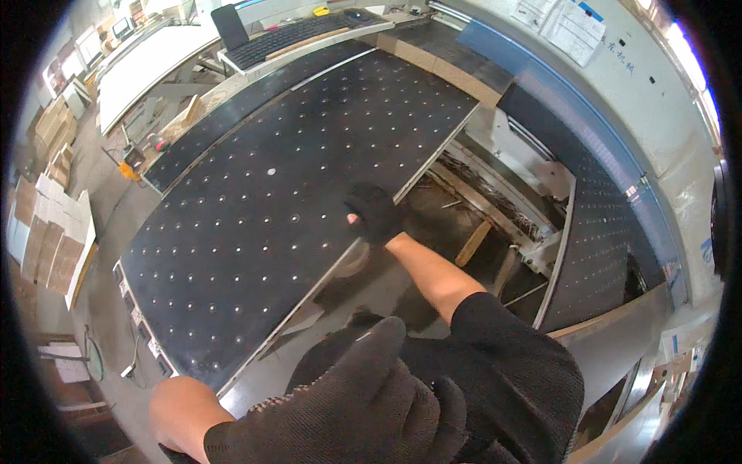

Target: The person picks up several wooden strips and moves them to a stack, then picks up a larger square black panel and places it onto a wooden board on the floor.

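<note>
My right hand (375,213), in a black glove with a bare fingertip showing, is at the near edge of a black worktable (232,271) dotted with small metal studs. It seems to rest on that edge; the dark glove blends into the tabletop, so how its fingers lie is hard to make out. Close in front of me, my left hand (348,402) wears a black knit glove. Its thumb points up, apart from the other fingers, and nothing shows in its grasp. The left forearm bends in from the lower left.
A keyboard (290,39) lies on a shelf beyond the table. To the right are a machine with a blue guard (572,100) and a second studded table (591,240). Between the tables is a gap with a wooden strip (473,243). Stacked boards (50,240) stand at the left.
</note>
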Demonstrator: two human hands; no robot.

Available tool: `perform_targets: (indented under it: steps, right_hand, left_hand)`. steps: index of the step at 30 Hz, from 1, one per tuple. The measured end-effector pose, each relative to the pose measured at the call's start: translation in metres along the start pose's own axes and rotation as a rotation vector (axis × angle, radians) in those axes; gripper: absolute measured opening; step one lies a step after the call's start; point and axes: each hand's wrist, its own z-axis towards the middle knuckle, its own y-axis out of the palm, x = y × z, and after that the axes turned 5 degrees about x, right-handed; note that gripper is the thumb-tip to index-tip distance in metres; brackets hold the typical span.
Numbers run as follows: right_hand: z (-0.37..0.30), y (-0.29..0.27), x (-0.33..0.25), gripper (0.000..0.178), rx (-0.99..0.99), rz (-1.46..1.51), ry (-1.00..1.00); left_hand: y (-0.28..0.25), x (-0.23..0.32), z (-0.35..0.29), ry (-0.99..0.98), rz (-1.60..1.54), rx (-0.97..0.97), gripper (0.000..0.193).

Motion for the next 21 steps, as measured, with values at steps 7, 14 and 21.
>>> perform_targets:
  steps: [7,14,21]
  right_hand:
    - [0.001,0.001,0.001,0.041,0.024,0.013,-0.020]
    - [-0.003,0.003,0.004,0.045,-0.062,0.039,0.002]
    - [-0.004,0.013,0.005,0.048,-0.126,0.128,0.025]
  left_hand:
    - [0.008,0.007,0.021,0.067,0.048,0.034,0.038]
    - [0.011,0.026,0.029,0.086,0.071,0.063,0.037]
    - [0.013,0.045,0.021,-0.040,0.137,0.081,0.037]
